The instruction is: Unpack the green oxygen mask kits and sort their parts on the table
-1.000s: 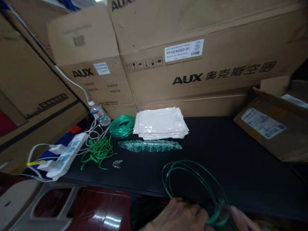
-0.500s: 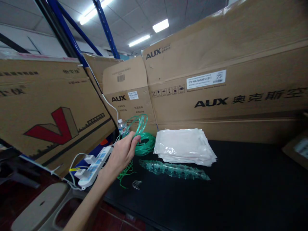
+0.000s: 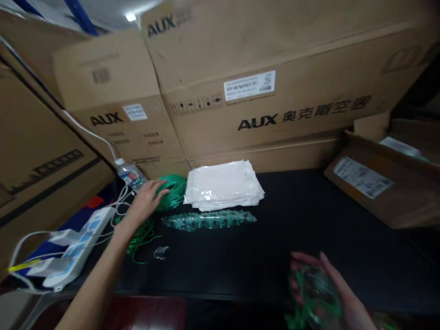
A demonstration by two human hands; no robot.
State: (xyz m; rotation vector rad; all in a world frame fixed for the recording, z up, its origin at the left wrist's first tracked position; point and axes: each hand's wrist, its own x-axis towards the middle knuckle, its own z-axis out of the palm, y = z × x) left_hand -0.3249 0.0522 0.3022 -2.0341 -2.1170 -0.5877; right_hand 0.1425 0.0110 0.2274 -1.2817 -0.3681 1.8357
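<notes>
My left hand (image 3: 146, 201) is at a coil of green plastic cord (image 3: 175, 195), its fingers spread over the coil's left side and gripping nothing. My right hand (image 3: 338, 286), at the lower right, has its fingers wrapped round a clear plastic bag with green strands (image 3: 318, 293); motion blurs its details. A long clear sleeve with green spiky pieces (image 3: 209, 220) lies in front of a stack of white plastic bags (image 3: 223, 185). Below my left hand are a tangle of thin green strands (image 3: 140, 233) and a few small clear pieces (image 3: 161, 252).
A white power strip (image 3: 80, 247) with plugs and cables lies at the left. Behind the coil leans a plastic bottle (image 3: 130, 175). Cardboard panels (image 3: 213, 123) wall the back of the black tabletop (image 3: 240, 256). An opened cardboard box (image 3: 378, 183) stands at the right.
The view has turned right and down. My left hand has let go of the raised loops of green cord, which now lie on the coil. My right hand has come into view with the bag.
</notes>
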